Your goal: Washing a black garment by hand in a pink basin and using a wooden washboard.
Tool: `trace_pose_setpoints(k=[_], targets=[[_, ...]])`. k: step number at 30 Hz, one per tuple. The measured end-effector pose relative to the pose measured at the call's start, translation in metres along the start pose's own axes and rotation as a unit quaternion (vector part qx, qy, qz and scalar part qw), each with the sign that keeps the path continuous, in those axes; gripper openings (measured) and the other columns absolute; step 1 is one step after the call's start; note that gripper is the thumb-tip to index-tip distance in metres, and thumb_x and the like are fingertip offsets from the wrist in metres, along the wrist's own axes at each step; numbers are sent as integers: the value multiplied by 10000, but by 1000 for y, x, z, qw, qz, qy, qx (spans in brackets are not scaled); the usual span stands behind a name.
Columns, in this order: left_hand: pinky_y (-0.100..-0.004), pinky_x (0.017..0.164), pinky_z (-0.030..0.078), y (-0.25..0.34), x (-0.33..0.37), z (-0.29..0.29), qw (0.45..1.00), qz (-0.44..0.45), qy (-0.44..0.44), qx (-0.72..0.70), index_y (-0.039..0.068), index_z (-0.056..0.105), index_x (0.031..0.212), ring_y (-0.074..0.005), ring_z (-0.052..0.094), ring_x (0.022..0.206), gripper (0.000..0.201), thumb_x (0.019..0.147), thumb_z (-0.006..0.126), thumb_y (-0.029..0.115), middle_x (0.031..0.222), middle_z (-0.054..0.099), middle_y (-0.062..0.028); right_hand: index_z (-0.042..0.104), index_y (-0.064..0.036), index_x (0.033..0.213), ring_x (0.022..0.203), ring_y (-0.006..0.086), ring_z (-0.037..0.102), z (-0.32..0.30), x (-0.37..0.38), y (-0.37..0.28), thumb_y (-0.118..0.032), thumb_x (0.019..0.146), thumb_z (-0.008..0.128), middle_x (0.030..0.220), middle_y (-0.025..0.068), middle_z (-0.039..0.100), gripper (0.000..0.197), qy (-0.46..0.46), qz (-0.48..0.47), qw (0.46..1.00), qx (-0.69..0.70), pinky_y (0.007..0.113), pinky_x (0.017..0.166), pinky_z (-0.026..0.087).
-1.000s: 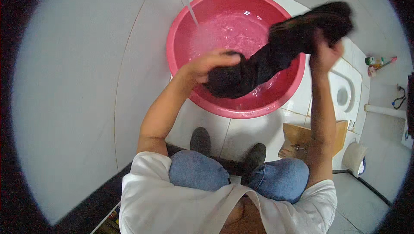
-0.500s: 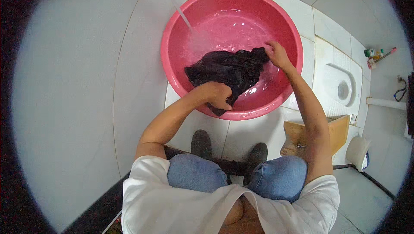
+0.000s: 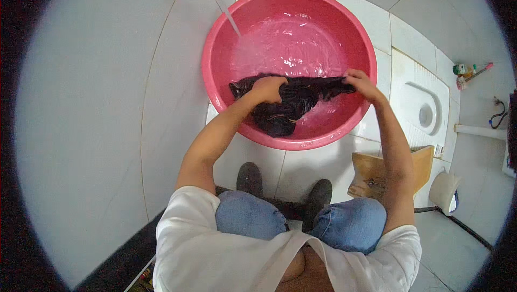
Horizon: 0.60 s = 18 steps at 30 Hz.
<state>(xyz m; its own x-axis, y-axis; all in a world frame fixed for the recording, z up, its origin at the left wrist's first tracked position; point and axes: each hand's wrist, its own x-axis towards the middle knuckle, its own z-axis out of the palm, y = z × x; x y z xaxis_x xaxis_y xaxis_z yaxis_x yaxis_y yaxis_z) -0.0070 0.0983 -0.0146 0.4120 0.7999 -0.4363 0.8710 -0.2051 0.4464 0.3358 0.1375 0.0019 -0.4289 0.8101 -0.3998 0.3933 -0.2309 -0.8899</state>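
Note:
A wet black garment (image 3: 288, 111) lies in the near half of a large pink basin (image 3: 370, 55), partly in shallow water. My left hand (image 3: 269, 89) is closed on the cloth's upper edge, left of the middle. At the right end, my right hand (image 3: 362, 83) pinches the cloth near the basin's right wall. Between the two hands the upper edge runs fairly straight, while the rest sags in folds toward the near rim. The exact kind of garment is not clear. A thin stream of water (image 3: 232, 23) pours into the basin at the far left, rippling the surface.
White tiles (image 3: 301, 168) surround the basin, with a wall close on the left. To the right are a squat toilet (image 3: 423, 106), a wooden board (image 3: 369, 176) and a pale bin (image 3: 444, 192). Small bottles and a brush (image 3: 474, 74) stand by the right wall. My shoes (image 3: 319, 198) are just below the basin.
My left hand has moved up from the near rim to the cloth's upper edge. My right hand has taken the cloth's right end and drawn it rightward, stretching the edge.

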Motion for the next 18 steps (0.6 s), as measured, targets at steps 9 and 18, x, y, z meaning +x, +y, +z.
trace_pose_setpoints(k=[9,18], targets=[[-328,877,465,36,-31,-57,946,221,-127,-203,2,588,1166,-172,600,978,475,752,760,161,1033,658,-94,623,-61,972,799,128,574,38,-36,-146,-354,904,511,861,31,617,321,9,-15,965,260,282,709,469],[-298,802,470,74,-3,-38,854,50,108,-506,19,600,1139,-146,589,876,312,900,621,218,962,644,-53,480,36,1227,998,201,574,85,-15,-55,-383,850,669,1089,147,592,594,69,-71,994,-42,323,868,467]])
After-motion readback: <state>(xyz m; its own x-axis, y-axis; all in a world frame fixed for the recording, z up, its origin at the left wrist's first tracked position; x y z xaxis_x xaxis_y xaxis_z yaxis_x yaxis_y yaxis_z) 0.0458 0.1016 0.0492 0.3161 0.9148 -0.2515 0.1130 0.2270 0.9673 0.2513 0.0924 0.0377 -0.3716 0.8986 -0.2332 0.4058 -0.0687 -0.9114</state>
